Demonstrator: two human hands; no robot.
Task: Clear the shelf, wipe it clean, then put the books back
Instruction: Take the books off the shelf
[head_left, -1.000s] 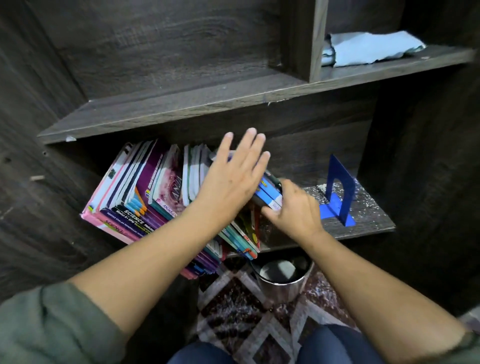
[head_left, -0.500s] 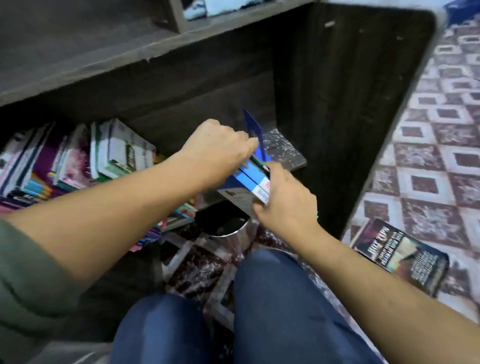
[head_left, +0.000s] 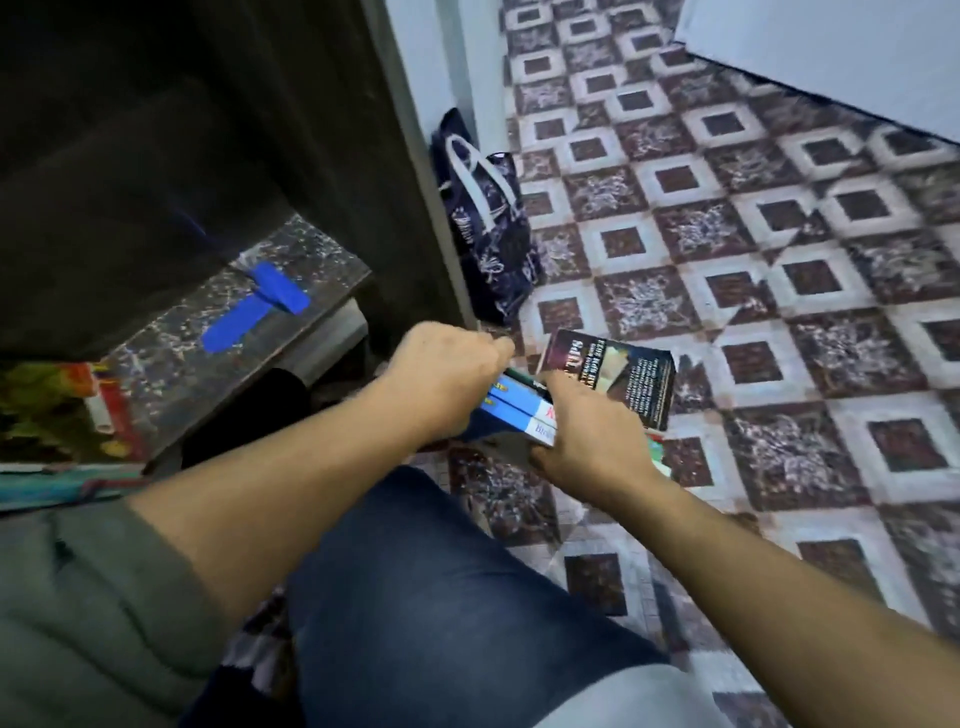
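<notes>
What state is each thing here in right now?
Blue-spined book stack: held clear of the speckled shelf.
Left hand: grips the stack from above.
Right hand: grips its near edge.
Dark paperback book: lying on the floor.
Blue metal bookend: on the shelf, touching no books.
Dark patterned bag: slumped on the floor.

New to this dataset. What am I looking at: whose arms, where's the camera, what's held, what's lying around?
There is no robot here. A person works bare-handed, and the single picture comes from a wide-angle camera worn on their head, looking down past their knee. The left hand and the right hand together hold a small stack of books, blue spines toward us, clear of the shelf. On the speckled shelf sits a blue bookend, and more books show at the far left edge. A dark book lies on the tiled floor, with a navy bag beyond it.
</notes>
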